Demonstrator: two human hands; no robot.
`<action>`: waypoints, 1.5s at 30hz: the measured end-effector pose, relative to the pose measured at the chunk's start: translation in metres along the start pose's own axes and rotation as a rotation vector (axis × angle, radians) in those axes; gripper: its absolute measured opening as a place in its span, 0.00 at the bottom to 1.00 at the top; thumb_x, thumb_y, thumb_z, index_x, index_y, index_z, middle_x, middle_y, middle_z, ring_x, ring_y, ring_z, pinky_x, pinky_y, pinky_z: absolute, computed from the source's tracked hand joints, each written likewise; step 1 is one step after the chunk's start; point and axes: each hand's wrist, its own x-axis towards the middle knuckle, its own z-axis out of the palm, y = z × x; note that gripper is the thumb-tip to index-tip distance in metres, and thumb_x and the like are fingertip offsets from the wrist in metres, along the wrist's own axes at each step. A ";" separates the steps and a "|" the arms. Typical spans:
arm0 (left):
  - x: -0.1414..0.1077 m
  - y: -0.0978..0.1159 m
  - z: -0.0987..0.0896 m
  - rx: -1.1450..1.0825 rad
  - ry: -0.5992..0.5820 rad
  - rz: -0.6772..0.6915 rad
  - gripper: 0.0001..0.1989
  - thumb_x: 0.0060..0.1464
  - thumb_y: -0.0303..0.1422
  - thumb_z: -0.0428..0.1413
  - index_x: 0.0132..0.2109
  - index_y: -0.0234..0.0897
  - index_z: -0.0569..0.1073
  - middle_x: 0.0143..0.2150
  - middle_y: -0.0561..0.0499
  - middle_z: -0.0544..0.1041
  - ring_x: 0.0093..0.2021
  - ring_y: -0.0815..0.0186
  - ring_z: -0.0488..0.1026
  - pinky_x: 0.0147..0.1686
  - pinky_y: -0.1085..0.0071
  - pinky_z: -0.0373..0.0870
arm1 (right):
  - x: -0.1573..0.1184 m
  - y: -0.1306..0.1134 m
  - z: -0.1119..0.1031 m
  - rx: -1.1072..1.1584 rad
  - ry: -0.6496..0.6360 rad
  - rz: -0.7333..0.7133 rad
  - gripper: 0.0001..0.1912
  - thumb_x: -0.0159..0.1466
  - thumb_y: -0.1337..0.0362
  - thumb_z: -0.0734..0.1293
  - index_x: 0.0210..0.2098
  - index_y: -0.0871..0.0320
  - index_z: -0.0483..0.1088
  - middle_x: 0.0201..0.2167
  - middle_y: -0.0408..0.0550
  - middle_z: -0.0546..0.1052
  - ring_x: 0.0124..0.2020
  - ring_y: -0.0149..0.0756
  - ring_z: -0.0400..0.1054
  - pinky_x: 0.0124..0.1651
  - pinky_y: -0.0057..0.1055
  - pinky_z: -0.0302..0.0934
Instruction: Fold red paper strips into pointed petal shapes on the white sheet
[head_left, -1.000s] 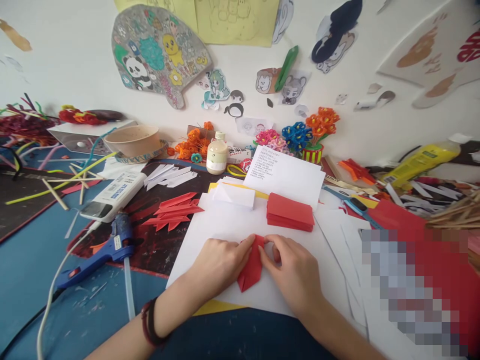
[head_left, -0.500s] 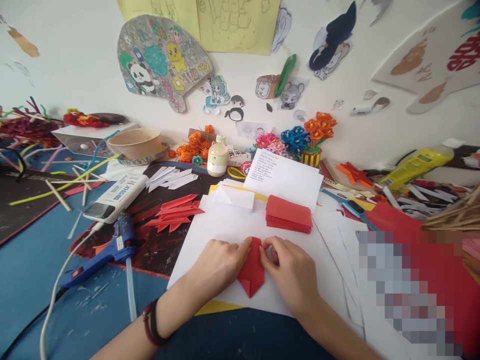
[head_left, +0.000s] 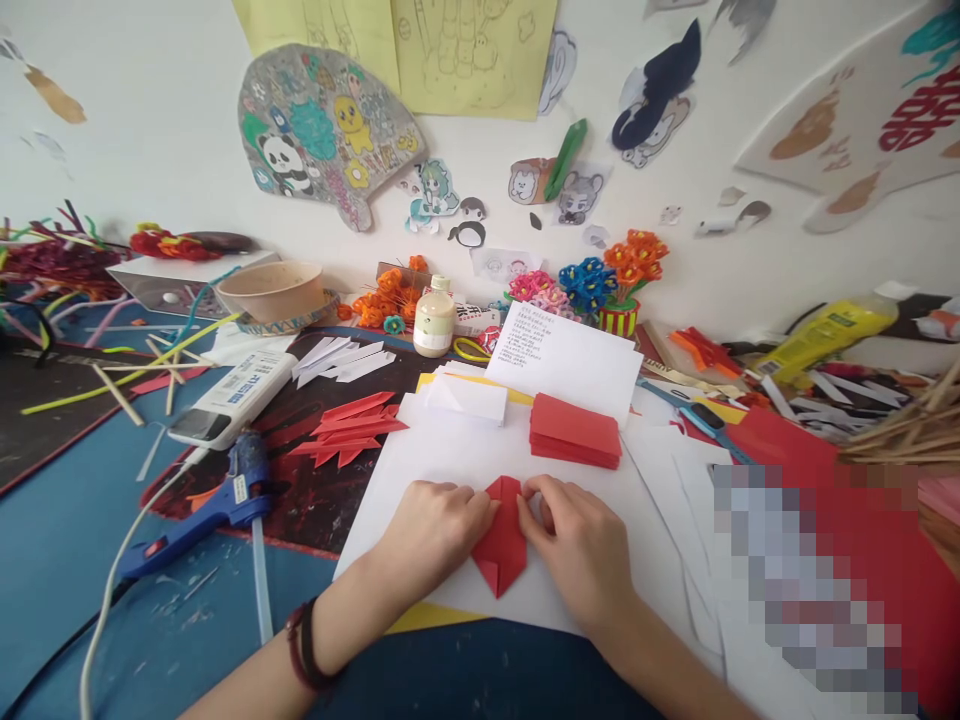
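Between the two hands, flat on the white sheet (head_left: 390,470), lies the folded red paper (head_left: 501,535), its pointed end toward the person. The left hand (head_left: 442,525) is curled, fingertips closed on the paper's left edge near the top. The right hand (head_left: 581,545) pinches the opposite edge between thumb and forefinger.

A second ago the left forefinger stretched over the paper's top end; now it is drawn in and sits lower, so more of the top shows. The paper has also turned slightly, its point aiming more squarely at the person.

Just beyond the right hand sits the red stack (head_left: 574,432), with the white stack (head_left: 472,402) to its left; both stand close ahead of the fingers. The red strips (head_left: 352,430) lie past the left hand, the white strips (head_left: 341,360) behind them. Farther left on the tabletop (head_left: 60,590) are the glue gun (head_left: 250,475) and the power bank (head_left: 240,395). Behind the stacks stand the bottle (head_left: 434,322), the note (head_left: 577,360) and the flowers (head_left: 589,285). The fingers cover parts of the paper's side edges.
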 end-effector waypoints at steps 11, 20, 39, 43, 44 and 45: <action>0.002 -0.002 -0.008 -0.016 -0.068 0.041 0.07 0.64 0.28 0.46 0.37 0.36 0.66 0.21 0.56 0.67 0.19 0.70 0.65 0.19 0.71 0.50 | 0.001 0.008 -0.001 0.045 -0.013 -0.237 0.11 0.67 0.70 0.60 0.41 0.60 0.75 0.26 0.45 0.74 0.27 0.30 0.66 0.31 0.28 0.58; -0.001 -0.003 -0.005 -0.005 -0.106 0.058 0.04 0.63 0.27 0.47 0.41 0.36 0.66 0.22 0.56 0.67 0.20 0.69 0.66 0.20 0.71 0.52 | 0.005 0.011 -0.002 -0.043 -0.054 -0.396 0.14 0.66 0.74 0.60 0.47 0.63 0.73 0.26 0.46 0.72 0.26 0.30 0.63 0.29 0.29 0.58; 0.001 -0.002 -0.008 0.005 -0.119 0.078 0.04 0.63 0.26 0.47 0.43 0.35 0.65 0.23 0.56 0.68 0.20 0.68 0.67 0.19 0.70 0.56 | 0.004 0.008 -0.004 -0.195 -0.006 -0.454 0.14 0.64 0.77 0.61 0.46 0.65 0.74 0.24 0.45 0.71 0.25 0.31 0.60 0.27 0.32 0.54; 0.002 -0.001 -0.007 -0.005 -0.127 0.089 0.05 0.64 0.26 0.46 0.43 0.34 0.66 0.23 0.56 0.69 0.21 0.68 0.68 0.19 0.71 0.57 | 0.005 0.005 -0.006 -0.220 -0.007 -0.483 0.14 0.64 0.78 0.61 0.47 0.67 0.74 0.23 0.45 0.71 0.25 0.31 0.60 0.26 0.32 0.53; 0.002 0.000 -0.007 -0.008 -0.133 0.089 0.05 0.64 0.26 0.46 0.42 0.34 0.66 0.23 0.55 0.69 0.21 0.68 0.68 0.19 0.71 0.57 | 0.005 0.004 -0.006 -0.221 0.001 -0.490 0.14 0.64 0.78 0.62 0.47 0.67 0.74 0.23 0.45 0.71 0.25 0.31 0.60 0.26 0.32 0.52; 0.002 0.000 -0.007 -0.012 -0.142 0.088 0.05 0.64 0.26 0.46 0.41 0.34 0.66 0.23 0.55 0.69 0.21 0.68 0.68 0.20 0.71 0.58 | 0.005 0.003 -0.007 -0.218 0.014 -0.497 0.14 0.64 0.78 0.62 0.46 0.68 0.74 0.22 0.45 0.70 0.24 0.31 0.60 0.26 0.32 0.52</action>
